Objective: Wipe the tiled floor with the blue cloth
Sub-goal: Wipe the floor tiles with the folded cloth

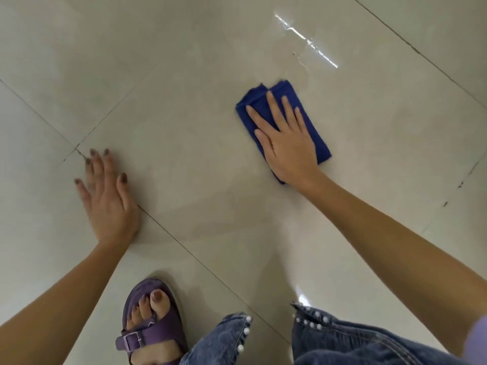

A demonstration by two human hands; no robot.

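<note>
Pressing the folded blue cloth (279,88) against the glossy beige tiled floor (184,122), the right hand (286,143) lies at 2 o'clock, fingers (272,109) straight and spread. The left hand (108,198), at 9 o'clock, rests flat over a dark grout line (197,256), fingers open. A purple buckled sandal (158,330) stands at 6 o'clock.

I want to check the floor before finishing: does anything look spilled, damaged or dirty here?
Yes. A wet-looking patch lies just beyond the blue cloth, with a dark speck in it. Dark marks dot the grout line at right.
</note>
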